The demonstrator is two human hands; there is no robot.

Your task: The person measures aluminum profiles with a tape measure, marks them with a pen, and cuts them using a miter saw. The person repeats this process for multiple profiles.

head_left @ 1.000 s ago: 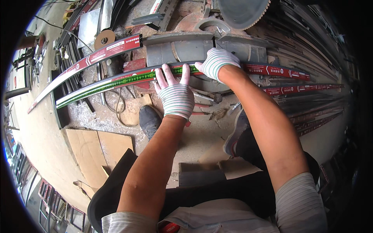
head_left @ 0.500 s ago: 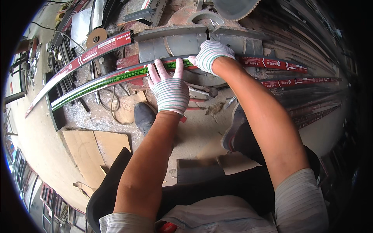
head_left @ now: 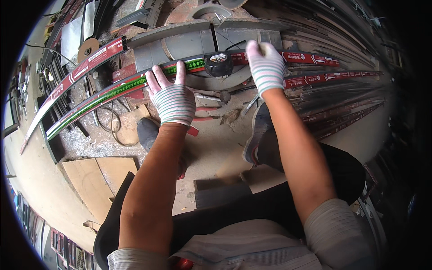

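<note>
My left hand, in a white glove with green stripes, lies with fingers spread on a long red and white profile strip. Under its fingertips runs a green measuring tape blade along that strip. The black tape measure case rests on the strip between my hands, with neither hand on it. My right hand, gloved alike, is closed just right of the case, over the strip. A thin dark stick reaches toward its fingertips; whether they hold it cannot be made out.
Beyond the strip stands a grey metal fence with a slot, and part of a round saw blade shows at the top. Another red strip lies left. Long bars are stacked right. Cardboard lies on the floor near pliers.
My right hand has let go of the tape measure case and moved right, uncovering it. My left hand stays on the tape. The whole view has shifted, so the scene sits further left.
</note>
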